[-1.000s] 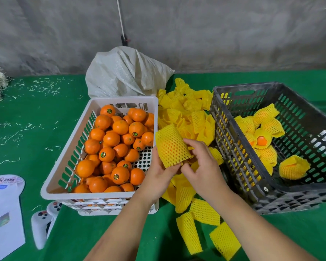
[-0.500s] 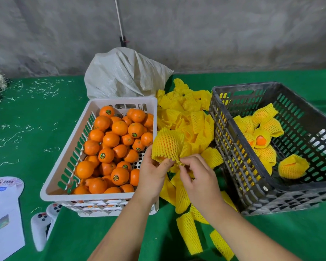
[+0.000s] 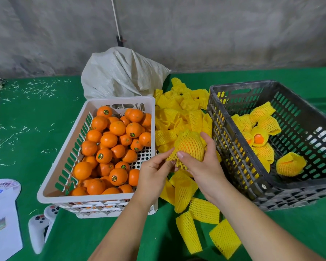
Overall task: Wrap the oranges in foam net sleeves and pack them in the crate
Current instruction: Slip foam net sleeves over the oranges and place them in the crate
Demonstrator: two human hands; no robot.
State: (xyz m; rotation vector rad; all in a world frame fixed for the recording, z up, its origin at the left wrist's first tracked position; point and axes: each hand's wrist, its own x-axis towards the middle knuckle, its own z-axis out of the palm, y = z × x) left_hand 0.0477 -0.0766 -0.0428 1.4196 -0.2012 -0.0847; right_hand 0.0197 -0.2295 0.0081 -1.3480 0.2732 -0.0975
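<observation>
Between the two crates I hold an orange inside a yellow foam net sleeve (image 3: 189,146). My right hand (image 3: 203,164) grips it from the right and below, thumb across its front. My left hand (image 3: 155,171) pinches the sleeve's lower left end. The white crate (image 3: 68,147) on the left is full of bare oranges (image 3: 117,140). The black crate (image 3: 239,147) on the right holds several wrapped oranges (image 3: 290,162). A heap of loose sleeves (image 3: 181,112) lies between the crates.
More loose sleeves (image 3: 203,228) lie on the green table near me. A white woven sack (image 3: 120,74) stands behind the white crate. Two white game controllers (image 3: 38,227) and white papers (image 3: 2,219) sit at the near left. A grey wall bounds the back.
The sleeve was flat and empty in my hands a second ago; now it is stretched round an orange and sits further right, near the black crate.
</observation>
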